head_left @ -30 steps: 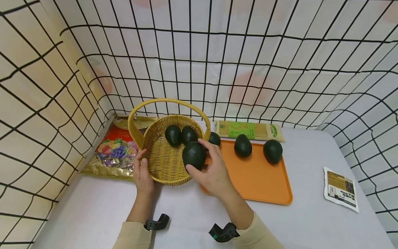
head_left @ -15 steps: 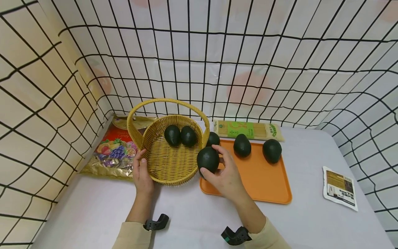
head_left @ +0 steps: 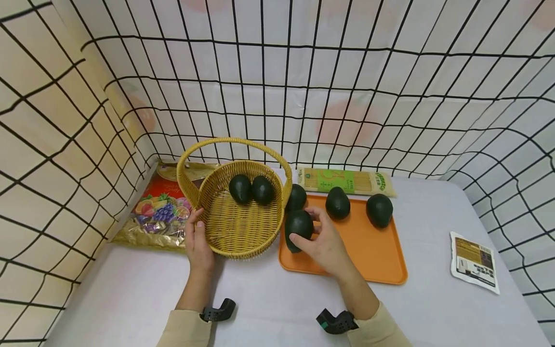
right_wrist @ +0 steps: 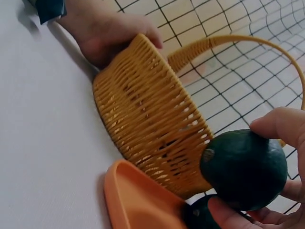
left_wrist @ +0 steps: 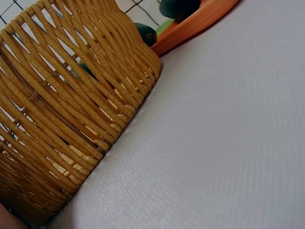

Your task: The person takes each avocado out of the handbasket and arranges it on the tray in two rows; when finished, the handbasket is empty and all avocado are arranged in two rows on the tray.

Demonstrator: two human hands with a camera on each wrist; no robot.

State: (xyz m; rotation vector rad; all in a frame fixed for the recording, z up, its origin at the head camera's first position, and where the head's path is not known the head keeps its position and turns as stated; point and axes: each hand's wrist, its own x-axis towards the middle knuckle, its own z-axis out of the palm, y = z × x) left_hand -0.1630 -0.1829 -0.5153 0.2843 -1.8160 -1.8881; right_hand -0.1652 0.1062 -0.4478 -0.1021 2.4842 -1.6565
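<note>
In the head view my right hand (head_left: 323,243) grips a dark green avocado (head_left: 298,226) between thumb and fingers, over the left part of an orange tray (head_left: 360,255). The right wrist view shows the held avocado (right_wrist: 245,169) close up, raised above another one. At the wicker basket's (head_left: 238,231) left side, my left hand (head_left: 200,243) holds the rim. Two avocados (head_left: 251,189) lie inside against the back wall. On the tray are an avocado (head_left: 297,196) beside the basket, a middle one (head_left: 337,203) and a right one (head_left: 379,210).
A candy bag (head_left: 158,207) lies left of and partly behind the basket. Behind the tray is a pack of noodles (head_left: 347,181). A small sachet (head_left: 474,262) sits far right. Black wire mesh (head_left: 269,79) encloses the back and sides; the basket's tall handle (head_left: 234,140) arches upward.
My right hand has carried the avocado from over the basket's right side rightward, then down toward the tray. The left hand and basket have stayed in place.
</note>
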